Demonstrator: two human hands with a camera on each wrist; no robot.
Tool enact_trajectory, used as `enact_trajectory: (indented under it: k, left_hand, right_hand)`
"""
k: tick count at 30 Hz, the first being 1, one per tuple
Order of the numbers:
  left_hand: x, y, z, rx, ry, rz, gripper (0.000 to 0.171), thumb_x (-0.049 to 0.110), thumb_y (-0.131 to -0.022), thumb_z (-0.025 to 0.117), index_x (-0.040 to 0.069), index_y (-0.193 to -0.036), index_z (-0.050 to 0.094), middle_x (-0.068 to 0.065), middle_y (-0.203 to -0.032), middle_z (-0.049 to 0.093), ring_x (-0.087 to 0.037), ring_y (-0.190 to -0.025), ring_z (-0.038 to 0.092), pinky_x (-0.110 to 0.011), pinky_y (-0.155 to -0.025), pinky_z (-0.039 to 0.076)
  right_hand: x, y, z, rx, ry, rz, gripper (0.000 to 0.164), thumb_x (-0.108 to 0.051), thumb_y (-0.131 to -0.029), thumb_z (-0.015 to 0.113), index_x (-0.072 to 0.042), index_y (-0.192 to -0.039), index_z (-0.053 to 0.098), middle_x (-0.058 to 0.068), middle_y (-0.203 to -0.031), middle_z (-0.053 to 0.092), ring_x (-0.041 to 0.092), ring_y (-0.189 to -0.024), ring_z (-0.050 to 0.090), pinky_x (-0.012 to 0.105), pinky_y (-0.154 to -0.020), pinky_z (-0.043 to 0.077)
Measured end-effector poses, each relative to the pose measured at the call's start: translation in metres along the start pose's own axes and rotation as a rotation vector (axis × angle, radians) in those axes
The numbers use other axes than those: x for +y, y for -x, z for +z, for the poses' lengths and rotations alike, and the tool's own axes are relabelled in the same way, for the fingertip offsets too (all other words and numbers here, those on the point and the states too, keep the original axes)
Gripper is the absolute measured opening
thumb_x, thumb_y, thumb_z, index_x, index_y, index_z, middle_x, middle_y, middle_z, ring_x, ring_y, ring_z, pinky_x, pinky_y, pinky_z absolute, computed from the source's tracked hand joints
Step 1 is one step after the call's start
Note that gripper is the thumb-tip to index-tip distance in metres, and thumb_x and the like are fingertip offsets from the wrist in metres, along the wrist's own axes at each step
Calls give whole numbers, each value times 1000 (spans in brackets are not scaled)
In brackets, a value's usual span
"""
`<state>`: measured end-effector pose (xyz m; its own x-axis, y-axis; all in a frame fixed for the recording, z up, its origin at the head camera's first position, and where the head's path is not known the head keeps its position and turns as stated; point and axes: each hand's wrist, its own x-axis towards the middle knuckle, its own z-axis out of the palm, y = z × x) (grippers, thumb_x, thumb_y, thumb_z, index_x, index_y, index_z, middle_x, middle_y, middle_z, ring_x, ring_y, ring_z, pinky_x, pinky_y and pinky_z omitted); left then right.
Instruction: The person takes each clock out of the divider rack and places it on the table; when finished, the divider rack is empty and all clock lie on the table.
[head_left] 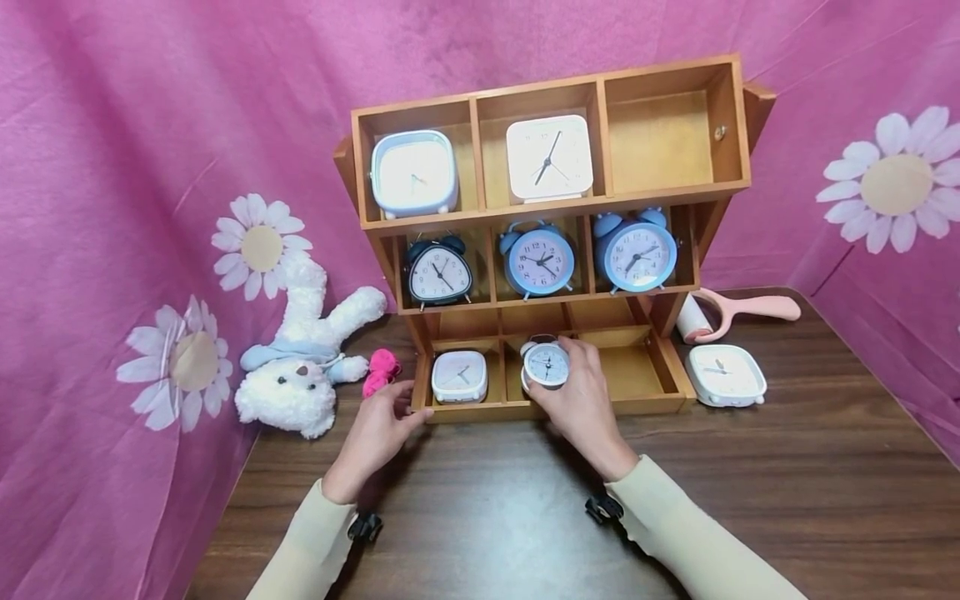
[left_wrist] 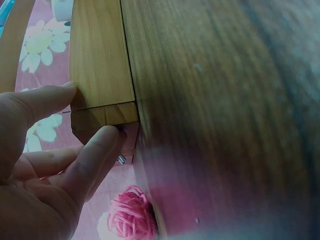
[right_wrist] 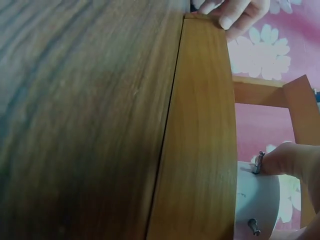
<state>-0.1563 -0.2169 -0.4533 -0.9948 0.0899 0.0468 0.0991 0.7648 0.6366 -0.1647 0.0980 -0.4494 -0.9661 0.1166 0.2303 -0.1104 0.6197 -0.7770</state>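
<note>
My right hand (head_left: 583, 402) grips a small white twin-bell alarm clock (head_left: 547, 367) at the middle compartment of the wooden shelf's (head_left: 487, 412) bottom row. In the right wrist view, a fingertip presses at one metal foot of this clock (right_wrist: 257, 197), above the shelf's front board. My left hand (head_left: 378, 429) holds the lower left corner of the shelf. The left wrist view shows the thumb on the front board's edge and the fingers against its end. A white square clock (head_left: 459, 377) stands in the bottom left compartment.
Middle row: a dark clock (head_left: 440, 273) and two blue twin-bell clocks (head_left: 540, 262). Top row: a blue-rimmed clock (head_left: 414, 175) and a white clock (head_left: 550, 158). Right: a white clock (head_left: 726, 375) and a pink-handled roller (head_left: 761, 307). Left: a teddy bear (head_left: 288, 392) and pink yarn (head_left: 381, 372).
</note>
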Motion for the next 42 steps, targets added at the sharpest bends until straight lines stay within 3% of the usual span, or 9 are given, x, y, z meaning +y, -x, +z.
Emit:
enact_trajectory:
  k: [12, 23, 32, 39, 42]
  left_hand:
    - [2, 1, 1, -2, -14, 8, 59, 23, -99, 88, -5, -147, 68, -23, -136, 78, -27, -103, 79, -45, -86, 66]
    - [3, 0, 3, -3, -20, 15, 59, 24, -99, 88, -5, -146, 68, -22, -134, 78, -25, -101, 78, -43, -85, 65]
    - [4, 0, 2, 2, -26, 15, 59, 24, -99, 88, -5, -146, 68, -23, -136, 78, -27, -102, 78, -47, -88, 65]
    - [1, 1, 0, 4, -31, -1, 59, 25, -100, 88, -3, -147, 68, -22, -134, 78, -27, -104, 79, -46, -87, 65]
    - [-2, 2, -1, -3, -25, -1, 59, 26, -100, 87, -4, -147, 68, -23, -135, 78, -28, -105, 78, -47, -87, 65]
  right_hand:
    - [2, 7, -25, 26, -32, -19, 93, -16, -84, 91, 7, -162, 47, 29, -157, 49, 48, -140, 56, 64, -122, 46]
    - [7, 19, -54, 40, -8, 3, 92, -18, -85, 94, 6, -161, 49, 28, -157, 50, 47, -140, 56, 64, -120, 46]
    - [28, 27, -91, 138, 61, -15, 90, -15, -80, 96, 8, -157, 53, 31, -152, 54, 50, -137, 56, 63, -111, 45]
    - [46, 27, -110, 205, 110, -18, 89, -15, -79, 96, 8, -155, 55, 34, -147, 57, 49, -127, 58, 56, -95, 44]
    - [50, 25, -117, 226, 117, -22, 90, -15, -78, 96, 7, -155, 55, 34, -147, 57, 50, -127, 58, 58, -95, 43]
